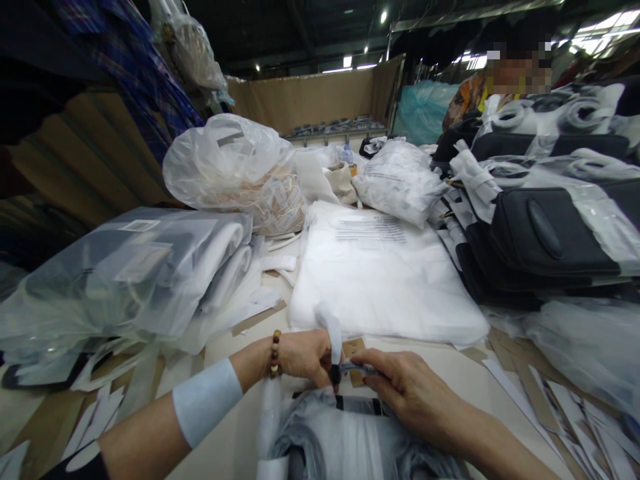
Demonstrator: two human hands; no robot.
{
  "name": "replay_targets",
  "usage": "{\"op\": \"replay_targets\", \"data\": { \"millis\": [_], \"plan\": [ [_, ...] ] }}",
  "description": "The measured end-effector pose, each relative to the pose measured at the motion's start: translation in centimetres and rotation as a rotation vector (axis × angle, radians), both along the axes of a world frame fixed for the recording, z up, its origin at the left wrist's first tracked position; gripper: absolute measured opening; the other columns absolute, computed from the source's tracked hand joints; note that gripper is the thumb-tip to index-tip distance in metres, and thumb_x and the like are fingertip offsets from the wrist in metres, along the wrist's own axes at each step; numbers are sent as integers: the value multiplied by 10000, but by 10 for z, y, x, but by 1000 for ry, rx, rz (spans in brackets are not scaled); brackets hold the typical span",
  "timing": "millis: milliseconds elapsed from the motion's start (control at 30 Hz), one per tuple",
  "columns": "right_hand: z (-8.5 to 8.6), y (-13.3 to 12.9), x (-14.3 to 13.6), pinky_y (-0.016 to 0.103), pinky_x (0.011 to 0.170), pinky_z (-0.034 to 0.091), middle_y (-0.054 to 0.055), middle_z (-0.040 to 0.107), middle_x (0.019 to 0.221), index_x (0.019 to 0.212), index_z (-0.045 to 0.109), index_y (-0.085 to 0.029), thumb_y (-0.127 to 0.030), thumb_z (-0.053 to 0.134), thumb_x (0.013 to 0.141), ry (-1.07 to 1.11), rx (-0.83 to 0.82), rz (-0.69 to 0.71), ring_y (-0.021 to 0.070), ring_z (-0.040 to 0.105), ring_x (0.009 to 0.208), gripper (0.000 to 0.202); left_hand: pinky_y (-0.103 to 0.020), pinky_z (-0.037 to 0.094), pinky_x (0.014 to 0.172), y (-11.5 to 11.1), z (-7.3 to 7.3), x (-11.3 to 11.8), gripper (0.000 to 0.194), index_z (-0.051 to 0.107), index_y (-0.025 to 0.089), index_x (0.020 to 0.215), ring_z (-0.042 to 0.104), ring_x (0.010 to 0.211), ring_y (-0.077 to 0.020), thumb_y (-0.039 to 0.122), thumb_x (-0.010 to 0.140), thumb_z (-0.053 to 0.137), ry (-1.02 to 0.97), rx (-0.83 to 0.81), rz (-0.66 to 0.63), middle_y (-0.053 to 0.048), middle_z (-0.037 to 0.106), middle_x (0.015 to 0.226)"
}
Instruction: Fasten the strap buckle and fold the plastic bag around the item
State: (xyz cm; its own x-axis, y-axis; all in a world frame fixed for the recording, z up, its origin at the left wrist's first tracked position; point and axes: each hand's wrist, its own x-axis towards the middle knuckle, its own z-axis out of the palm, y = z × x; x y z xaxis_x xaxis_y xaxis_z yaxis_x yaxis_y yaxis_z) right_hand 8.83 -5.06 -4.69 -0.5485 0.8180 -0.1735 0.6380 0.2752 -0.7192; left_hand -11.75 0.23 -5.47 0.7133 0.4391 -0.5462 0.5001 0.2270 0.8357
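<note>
At the near edge of the bench (450,373), the left hand (305,355) pinches a white strip (331,333) with a dark end, while the right hand (400,387) grips a brown paper tag (354,348) over a plastic-bagged item (350,440). The tag is seemingly being fastened; next comes careful threading, judging by the grip.

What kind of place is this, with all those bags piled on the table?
Probably a packing area in a warehouse or workshop. Black bags in clear plastic are stacked high, a pile of flat white plastic bags lies ready, and the left hand and right hand work at a small cardboard tag.
</note>
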Motion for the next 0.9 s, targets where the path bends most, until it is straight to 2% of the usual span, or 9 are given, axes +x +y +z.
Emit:
{"op": "replay_targets", "data": {
  "millis": [200, 267, 400, 567, 633, 733, 800, 900],
  "plan": [
    [2, 2, 0, 279, 751, 398, 37, 683, 988, 1181, 568, -249, -192, 445, 840, 67, -29, 14, 193, 610, 880, 367, -195, 405, 565, -2, 5, 10, 269, 681, 141, 733, 508, 608, -105, 235, 483, 712, -104, -31, 110, 17, 611, 662],
    [1, 2, 0, 272, 740, 394, 32, 688, 939, 1131, 594, -238, -176, 446, 829, 63, -37, 15, 186, 608, 847, 342, -198, 402, 579, -2, 6, 14, 265, 673, 143, 730, 508, 618, -102, 236, 485, 710, -125, -45, 127, 19, 611, 679],
    [-2, 2, -1, 253, 680, 378, 26, 674, 830, 993, 616, -207, -162, 450, 812, 42, -50, 0, 169, 590, 758, 250, -225, 402, 606, 1, 5, 23, 280, 652, 137, 706, 505, 624, -113, 277, 485, 751, -131, -43, 94, 17, 602, 675],
    [-2, 1, -1, 256, 684, 361, 29, 659, 880, 1028, 555, -207, -147, 436, 805, 63, -39, 8, 173, 577, 792, 260, -236, 414, 697, 6, 7, 28, 380, 642, 150, 744, 507, 711, -133, 321, 450, 811, -153, -31, -4, 31, 593, 715],
    [-1, -1, -1, 264, 679, 352, 37, 652, 888, 1032, 534, -203, -159, 436, 810, 56, -33, -6, 180, 573, 793, 246, -210, 404, 637, 7, 11, 24, 352, 637, 152, 764, 500, 681, -122, 261, 465, 789, -117, 14, -25, 43, 576, 691],
    [0, -3, -1, 267, 642, 335, 36, 636, 823, 963, 527, -194, -183, 437, 817, 15, -48, -23, 178, 558, 732, 172, -174, 289, 470, 7, 14, 15, 270, 638, 147, 758, 406, 534, -78, 153, 503, 726, -33, 114, -1, 78, 473, 549],
    [0, -3, 0, 265, 651, 335, 34, 631, 827, 953, 523, -198, -184, 442, 817, 13, -56, -20, 178, 557, 747, 159, -175, 257, 451, 5, 14, 13, 234, 650, 142, 766, 376, 510, -68, 123, 535, 681, -22, 123, 7, 79, 460, 534],
    [-4, -2, -1, 261, 660, 334, 36, 626, 840, 951, 514, -197, -171, 443, 812, 22, -48, -9, 175, 551, 764, 158, -179, 320, 505, 1, 10, 21, 193, 655, 138, 740, 428, 560, -83, 119, 548, 634, -40, 97, 24, 60, 522, 588]
  ]
}}
